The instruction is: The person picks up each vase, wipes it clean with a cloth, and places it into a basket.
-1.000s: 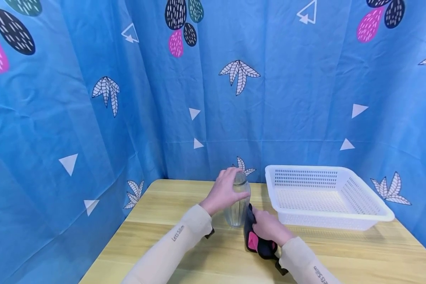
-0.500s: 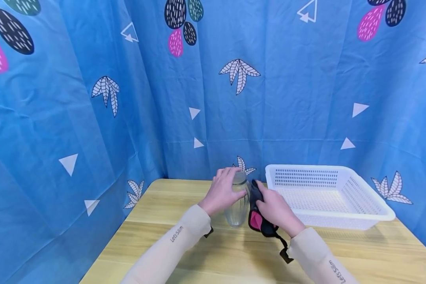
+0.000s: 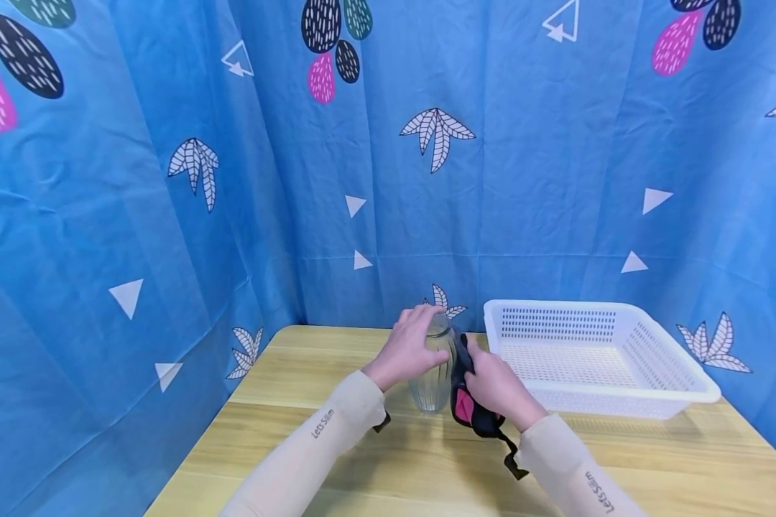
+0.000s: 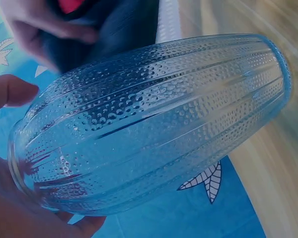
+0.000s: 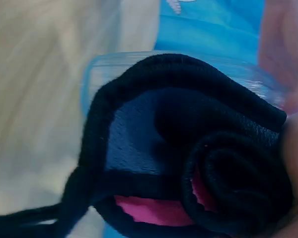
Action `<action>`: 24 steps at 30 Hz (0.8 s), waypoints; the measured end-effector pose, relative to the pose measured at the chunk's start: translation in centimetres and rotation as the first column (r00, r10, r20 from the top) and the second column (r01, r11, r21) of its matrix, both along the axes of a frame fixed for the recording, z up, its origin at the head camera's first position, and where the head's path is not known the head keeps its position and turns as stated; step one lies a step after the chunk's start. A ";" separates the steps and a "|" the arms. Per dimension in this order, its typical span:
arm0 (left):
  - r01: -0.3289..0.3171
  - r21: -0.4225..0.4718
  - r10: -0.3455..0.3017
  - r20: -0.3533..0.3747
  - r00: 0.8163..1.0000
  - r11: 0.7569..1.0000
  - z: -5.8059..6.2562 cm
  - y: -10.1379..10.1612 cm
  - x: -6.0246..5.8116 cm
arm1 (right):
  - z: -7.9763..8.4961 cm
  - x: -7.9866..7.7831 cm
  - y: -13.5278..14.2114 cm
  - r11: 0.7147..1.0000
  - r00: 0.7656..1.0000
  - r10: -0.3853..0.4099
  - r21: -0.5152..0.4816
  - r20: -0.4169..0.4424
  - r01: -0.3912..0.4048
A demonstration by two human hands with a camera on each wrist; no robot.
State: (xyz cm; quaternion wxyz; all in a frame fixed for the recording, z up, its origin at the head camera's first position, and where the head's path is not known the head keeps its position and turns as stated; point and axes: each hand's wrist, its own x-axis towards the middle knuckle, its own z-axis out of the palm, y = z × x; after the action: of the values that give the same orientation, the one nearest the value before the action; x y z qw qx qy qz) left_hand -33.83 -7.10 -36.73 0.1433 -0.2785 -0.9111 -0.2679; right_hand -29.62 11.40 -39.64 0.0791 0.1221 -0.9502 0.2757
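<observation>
A clear ribbed glass vase (image 3: 430, 384) stands upright on the table, its dimpled sides filling much of the left wrist view. My left hand (image 3: 409, 346) grips it near the top, thumb on the near side and fingers round the neck. Against the vase's right side, my right hand (image 3: 499, 380) holds a folded black eye mask (image 5: 134, 139) with piped edges and a pink lining. A thin black strap (image 5: 27, 218) trails from the mask. Its upper end lies along the glass in the head view, and part of it is hidden under my right hand.
Right of the hands sits a white perforated plastic basket (image 3: 611, 393) near the table's back edge. A blue patterned curtain (image 3: 388, 194) hangs behind and at both sides of the wooden table (image 3: 233, 452).
My right hand with the eye mask has moved up along the vase's right side, then slightly back down. The left hand keeps its grip on the vase.
</observation>
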 end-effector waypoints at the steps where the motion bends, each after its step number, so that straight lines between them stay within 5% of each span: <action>1: -0.003 -0.001 0.003 -0.007 1.000 1.000 -0.1 0.0 0.0 | -0.6 0.0 0.0 1.000 1.000 0.003 0.006 0.020 -0.003; 7: -0.020 -0.004 0.020 -0.036 0.999 1.000 -0.3 0.0 0.0 | -3.9 0.0 -0.7 0.995 0.987 0.040 0.081 0.159 -0.053; 11: -0.039 -0.007 0.039 -0.034 0.999 0.999 -0.4 0.0 0.1 | -4.4 -0.1 -0.8 0.992 0.980 0.050 0.100 0.192 -0.070; 16: -0.059 0.000 0.059 0.004 0.998 0.998 -0.2 -0.1 0.2 | -2.9 0.3 -0.4 0.998 0.988 0.042 0.033 0.150 -0.048; 24: -0.057 -0.007 0.057 0.005 0.998 0.998 0.5 -0.4 0.2 | 1.5 0.9 0.1 0.998 0.999 0.003 -0.061 -0.052 -0.006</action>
State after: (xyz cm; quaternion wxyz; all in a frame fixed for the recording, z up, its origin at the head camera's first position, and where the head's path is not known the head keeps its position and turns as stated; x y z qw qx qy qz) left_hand -33.67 -7.53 -36.19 0.1474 -0.2521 -0.9200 -0.2615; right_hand -28.75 11.51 -38.17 0.1068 0.1288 -0.9387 0.3014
